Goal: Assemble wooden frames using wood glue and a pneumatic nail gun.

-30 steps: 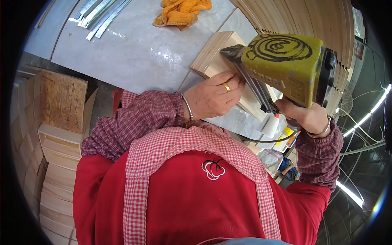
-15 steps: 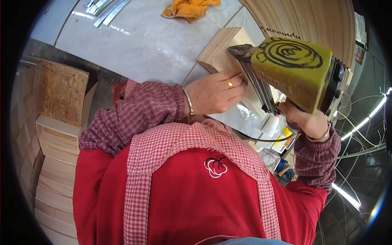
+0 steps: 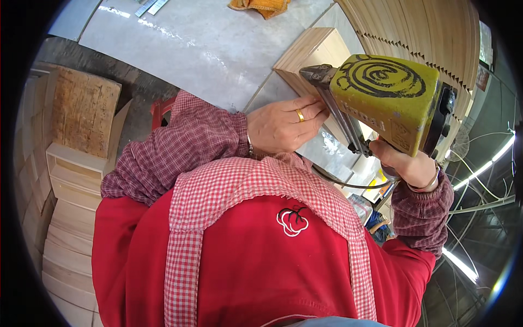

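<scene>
Yellow-green nail gun [image 3: 387,103] sits at two o'clock, its nose angled toward ten over a pale wooden piece [image 3: 306,52] at one o'clock; whether they touch, I cannot tell. At three, the right hand [image 3: 407,164] wraps its fingers round the tool's handle. At one, the left hand [image 3: 284,126] reaches across, back up and fingers bent toward the wood; hidden fingertips leave its grip uncertain. At nine, a light wooden box [image 3: 81,155] shows a recess, contents unclear.
</scene>
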The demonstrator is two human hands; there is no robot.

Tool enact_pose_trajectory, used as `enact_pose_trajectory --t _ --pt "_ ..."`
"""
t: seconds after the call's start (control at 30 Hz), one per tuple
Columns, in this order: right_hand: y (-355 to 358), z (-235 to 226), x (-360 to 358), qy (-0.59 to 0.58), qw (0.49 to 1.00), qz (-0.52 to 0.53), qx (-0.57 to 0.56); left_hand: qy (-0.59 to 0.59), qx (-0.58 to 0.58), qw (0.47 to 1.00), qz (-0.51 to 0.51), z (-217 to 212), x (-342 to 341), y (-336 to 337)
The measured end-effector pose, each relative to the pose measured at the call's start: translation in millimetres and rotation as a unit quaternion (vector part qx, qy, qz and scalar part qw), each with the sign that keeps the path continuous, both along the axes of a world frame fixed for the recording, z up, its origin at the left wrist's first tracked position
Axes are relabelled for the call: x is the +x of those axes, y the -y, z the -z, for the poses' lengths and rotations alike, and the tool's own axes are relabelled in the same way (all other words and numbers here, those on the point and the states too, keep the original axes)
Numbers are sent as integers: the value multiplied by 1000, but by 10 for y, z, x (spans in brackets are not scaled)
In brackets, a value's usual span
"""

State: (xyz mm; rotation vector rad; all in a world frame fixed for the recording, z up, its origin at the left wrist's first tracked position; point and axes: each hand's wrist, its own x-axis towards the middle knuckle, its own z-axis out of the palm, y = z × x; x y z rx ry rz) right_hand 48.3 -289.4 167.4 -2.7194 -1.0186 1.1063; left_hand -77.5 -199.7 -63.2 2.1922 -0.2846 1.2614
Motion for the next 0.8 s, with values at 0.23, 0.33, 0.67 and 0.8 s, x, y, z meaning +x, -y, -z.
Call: enact_pose_trajectory --t 0.23,0.33,0.67,0.8 --pt "-7 51 15 28 983 -179 38 -3 -1 1000 17 5 14 3" --pt "-91 74 -46 -5 990 -105 97 -23 -1 999 22 20 18 -19" --pt "382 -151 140 119 928 326 139 -66 29 997 3 -81 336 -437" --pt "981 6 591 187 891 382 161 -83 23 996 21 -55 534 -726"
